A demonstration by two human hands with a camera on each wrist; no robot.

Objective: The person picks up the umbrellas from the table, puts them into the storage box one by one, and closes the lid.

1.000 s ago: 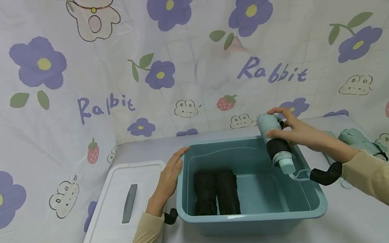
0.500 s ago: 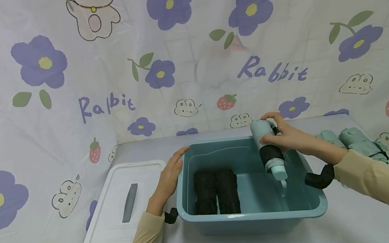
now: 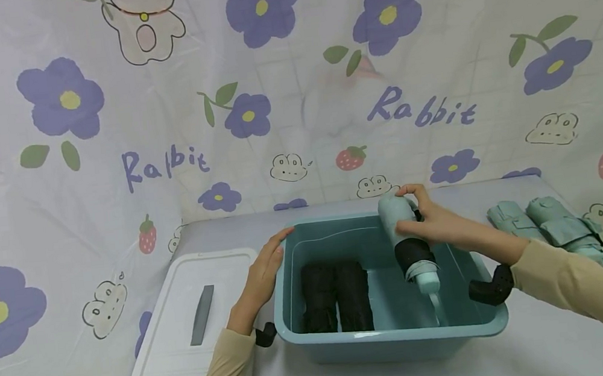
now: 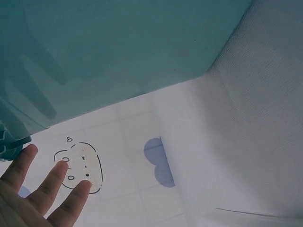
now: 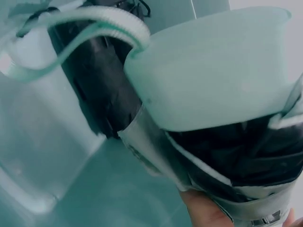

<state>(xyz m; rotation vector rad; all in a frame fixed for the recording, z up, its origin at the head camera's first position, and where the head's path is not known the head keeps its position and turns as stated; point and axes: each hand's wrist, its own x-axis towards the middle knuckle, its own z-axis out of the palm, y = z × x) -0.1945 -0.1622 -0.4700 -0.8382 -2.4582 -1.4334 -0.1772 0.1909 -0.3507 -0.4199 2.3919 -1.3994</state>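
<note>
Left hand [image 4: 33, 194] cut off at frame edge; umbrella [image 5: 208, 94] close, blurred.

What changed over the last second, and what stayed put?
The right hand, gripping the folded green umbrella, carried it leftward and down into the teal tub. The left hand stayed on the tub's left rim; the two black umbrellas inside, the white lid and the green umbrellas on the table did not move.

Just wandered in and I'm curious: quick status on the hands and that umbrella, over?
Right hand grips folded mint umbrella, handle-down over teal bin. Left hand flat on bin's left rim. Two black umbrellas inside at left; spot beneath looks free.
</note>
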